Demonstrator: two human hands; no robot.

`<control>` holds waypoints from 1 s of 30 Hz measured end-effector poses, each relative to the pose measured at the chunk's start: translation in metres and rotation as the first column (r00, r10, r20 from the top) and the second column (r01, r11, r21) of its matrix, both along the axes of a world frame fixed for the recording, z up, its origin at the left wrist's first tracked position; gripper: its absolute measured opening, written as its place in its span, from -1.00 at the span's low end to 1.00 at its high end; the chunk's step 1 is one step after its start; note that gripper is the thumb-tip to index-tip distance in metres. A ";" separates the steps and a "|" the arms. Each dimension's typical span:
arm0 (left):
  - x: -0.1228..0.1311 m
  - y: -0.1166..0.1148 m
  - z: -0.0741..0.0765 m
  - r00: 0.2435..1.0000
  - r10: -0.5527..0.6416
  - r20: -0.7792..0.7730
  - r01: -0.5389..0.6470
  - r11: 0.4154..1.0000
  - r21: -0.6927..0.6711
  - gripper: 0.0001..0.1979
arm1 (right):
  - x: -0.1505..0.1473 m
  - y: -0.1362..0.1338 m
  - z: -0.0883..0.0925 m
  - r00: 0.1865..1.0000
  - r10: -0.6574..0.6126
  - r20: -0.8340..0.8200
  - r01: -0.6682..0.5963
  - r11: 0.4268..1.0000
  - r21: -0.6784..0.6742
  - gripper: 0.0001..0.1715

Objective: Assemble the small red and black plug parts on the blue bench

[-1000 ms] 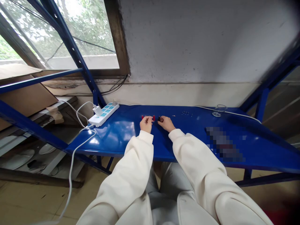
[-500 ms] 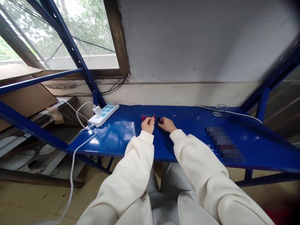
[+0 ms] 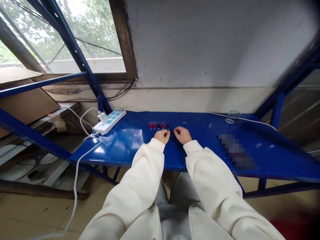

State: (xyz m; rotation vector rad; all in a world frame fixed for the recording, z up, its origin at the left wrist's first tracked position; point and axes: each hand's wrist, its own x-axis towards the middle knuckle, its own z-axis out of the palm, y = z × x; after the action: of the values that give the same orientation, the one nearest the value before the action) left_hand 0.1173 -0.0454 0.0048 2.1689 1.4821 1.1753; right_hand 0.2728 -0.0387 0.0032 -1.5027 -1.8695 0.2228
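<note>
A short row of small upright red and black pieces (image 3: 159, 125) stands on the blue metal shelf (image 3: 130, 140). My left hand (image 3: 162, 136) rests just in front of the row with fingers curled in a pinch; what it holds is too small to name. My right hand (image 3: 182, 134) lies beside it, fingers also curled, with a small dark bit at the fingertips. Both hands are a little short of the row and apart from it. White sleeves cover both arms.
A white power strip (image 3: 109, 121) with a white cable lies at the shelf's left end. Tiny dark parts (image 3: 197, 119) and a small glass dish (image 3: 232, 117) sit at the back right. Blue frame bars cross at left, and a wall stands behind.
Both hands have drawn back toward me from the row of pieces, which now stands fully uncovered.
</note>
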 end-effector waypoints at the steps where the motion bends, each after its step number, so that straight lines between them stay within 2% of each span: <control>1: 0.000 0.000 0.001 1.000 -0.001 0.003 0.001 1.000 -0.002 -0.70 | 0.000 0.000 0.000 1.000 0.004 0.001 -0.004 1.000 0.012 -0.79; 23: 0.000 -0.002 0.003 0.997 0.009 0.071 -0.009 1.000 0.000 -0.67 | -0.001 -0.001 -0.002 1.000 0.013 0.021 -0.013 1.000 -0.003 -0.78; 26: 0.000 -0.002 0.004 0.995 0.043 0.087 -0.043 0.999 0.004 -0.69 | -0.001 0.000 -0.003 1.000 0.012 0.027 -0.012 1.000 -0.012 -0.78; 30: -0.002 -0.002 0.007 0.974 0.155 0.163 -0.153 0.988 -0.024 -0.70 | -0.004 0.000 0.000 0.999 0.023 0.048 -0.020 0.998 -0.052 -0.78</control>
State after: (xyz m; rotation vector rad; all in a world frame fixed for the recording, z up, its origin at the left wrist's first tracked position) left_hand 0.1156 -0.0476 0.0122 1.9258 1.6035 1.3567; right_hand 0.2685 -0.0384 0.0029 -1.5358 -1.9322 0.2483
